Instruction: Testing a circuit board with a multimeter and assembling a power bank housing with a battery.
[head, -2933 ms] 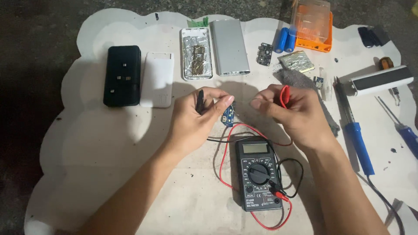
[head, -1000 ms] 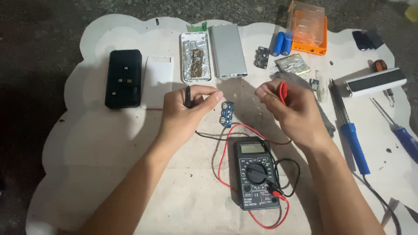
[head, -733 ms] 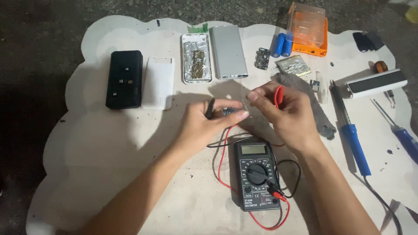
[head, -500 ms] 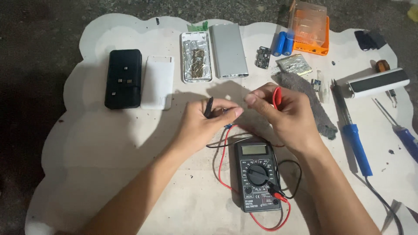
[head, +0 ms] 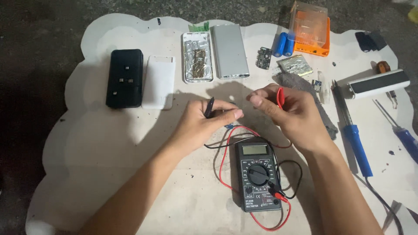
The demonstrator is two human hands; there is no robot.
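Note:
My left hand (head: 204, 122) grips the black test probe (head: 209, 107), its handle sticking up between thumb and fingers. My right hand (head: 289, 114) grips the red test probe (head: 280, 96). Both fingertips point toward each other above a small blue circuit board (head: 228, 126), which my left hand mostly hides. Red and black leads (head: 223, 152) run from the probes to a black digital multimeter (head: 258, 175) lying just in front of my hands.
On the white sheet (head: 109, 165): a black case (head: 125, 78), white cover (head: 159, 81), opened metal shell (head: 197, 62), silver power bank (head: 229, 57), blue cells (head: 283, 44), orange box (head: 310, 29), grey cloth (head: 318, 109), blue soldering iron (head: 355, 130), blue screwdriver (head: 402, 135).
Both hands have drawn closer together and moved slightly toward me over the small blue board, which now lies mostly hidden under my left hand. The probes stay gripped.

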